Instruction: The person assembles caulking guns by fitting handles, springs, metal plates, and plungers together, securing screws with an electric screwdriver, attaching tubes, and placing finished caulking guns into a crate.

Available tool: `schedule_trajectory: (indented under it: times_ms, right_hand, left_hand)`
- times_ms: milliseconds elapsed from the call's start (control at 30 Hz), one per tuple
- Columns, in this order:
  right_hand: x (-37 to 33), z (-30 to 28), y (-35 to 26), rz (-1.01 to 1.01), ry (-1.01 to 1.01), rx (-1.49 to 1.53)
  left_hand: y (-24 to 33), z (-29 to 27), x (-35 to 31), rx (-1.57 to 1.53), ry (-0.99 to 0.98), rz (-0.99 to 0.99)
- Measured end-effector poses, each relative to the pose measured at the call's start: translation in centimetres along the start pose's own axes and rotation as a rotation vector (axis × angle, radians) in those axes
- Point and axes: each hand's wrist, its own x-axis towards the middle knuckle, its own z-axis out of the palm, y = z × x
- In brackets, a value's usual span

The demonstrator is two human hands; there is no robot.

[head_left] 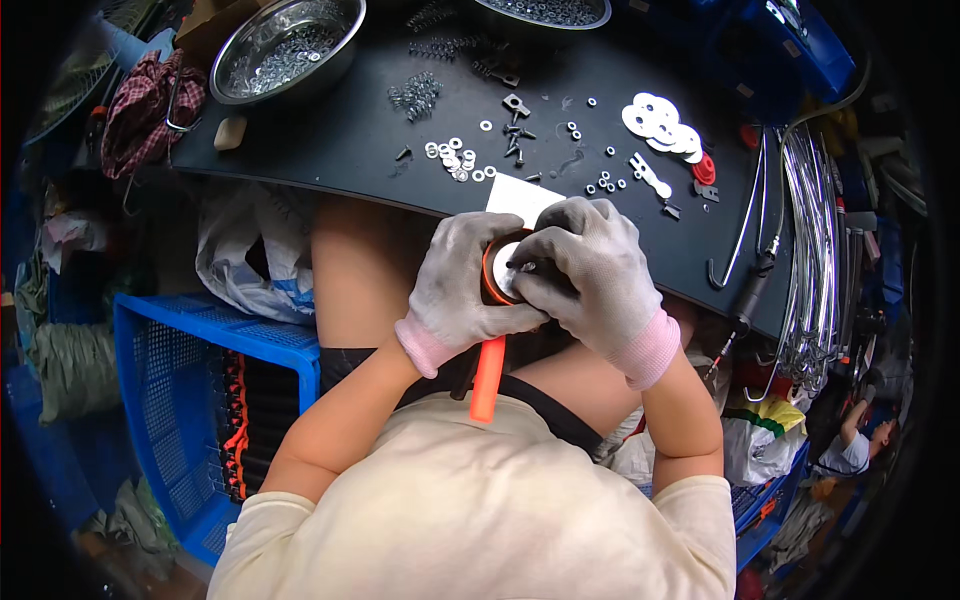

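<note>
My left hand (452, 285), in a grey glove with a pink cuff, is closed round an orange-rimmed round part, whose orange handle (487, 380) points down toward my lap. A white disc (503, 272) lies inside its rim. My right hand (600, 280), gloved alike, pinches at the disc's middle; what its fingertips hold is too hidden to name. Both hands are just off the table's near edge, by a white sheet (514, 196). Flat washers (460, 160), screws (516, 140) and small nuts (605, 184) lie loose beyond them.
On the black table (330, 140) stand a steel bowl of washers (288, 55) and another steel bowl (550, 12). White discs (662, 125), a red disc (704, 168) and springs (415, 96) lie there too. Bent metal rods (815, 270) bundle at right; a blue crate (160, 400) stands left.
</note>
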Motion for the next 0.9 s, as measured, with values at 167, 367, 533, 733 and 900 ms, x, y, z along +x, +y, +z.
schedule_trajectory:
  times_ms: [167, 367, 533, 733, 900]
  right_hand:
    - [-4.7, -6.0, 5.9, 0.531, 0.715, -0.078]
    - [-15.6, -8.8, 22.0, 1.362, 0.133, -0.453]
    - [-15.0, -8.0, 20.4, 1.313, 0.239, -0.4]
    - [-15.1, -8.2, 19.0, 1.291, 0.237, -0.467]
    - [-20.9, -7.5, 17.9, 1.005, 0.89, 0.965]
  left_hand:
    - [0.4, -1.3, -0.7, 0.072, -0.009, -0.001]
    - [0.9, -1.2, -0.3, 0.079, -0.073, 0.036]
    - [1.3, -2.0, 0.2, 0.263, -0.074, 0.133]
    - [-0.1, -2.5, 6.3, 0.207, -0.09, -0.029]
    - [0.6, -1.1, 11.0, 0.589, -0.323, 0.021]
